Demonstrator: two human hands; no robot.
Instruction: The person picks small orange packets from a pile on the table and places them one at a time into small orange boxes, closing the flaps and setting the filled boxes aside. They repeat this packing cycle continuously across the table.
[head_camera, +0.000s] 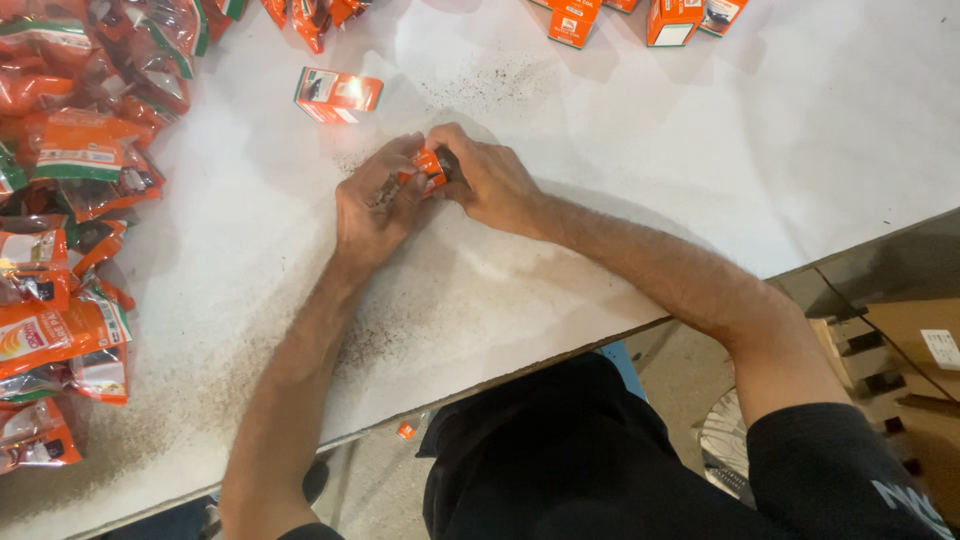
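Observation:
Both my hands meet over the middle of the white table (700, 150). My left hand (372, 205) and my right hand (487, 182) together grip a small orange packet (430, 166), pinched between the fingertips; most of it is hidden by my fingers. Something dark shows between the fingers of my left hand, but I cannot tell what it is. An orange and white small box (338, 95) lies on its side just beyond my hands.
A heap of orange plastic pouches (70, 200) fills the table's left side. Several orange boxes (640, 18) stand at the far edge. Dark powder is scattered on the tabletop. Cardboard boxes (915, 345) and a small fan sit on the floor at right.

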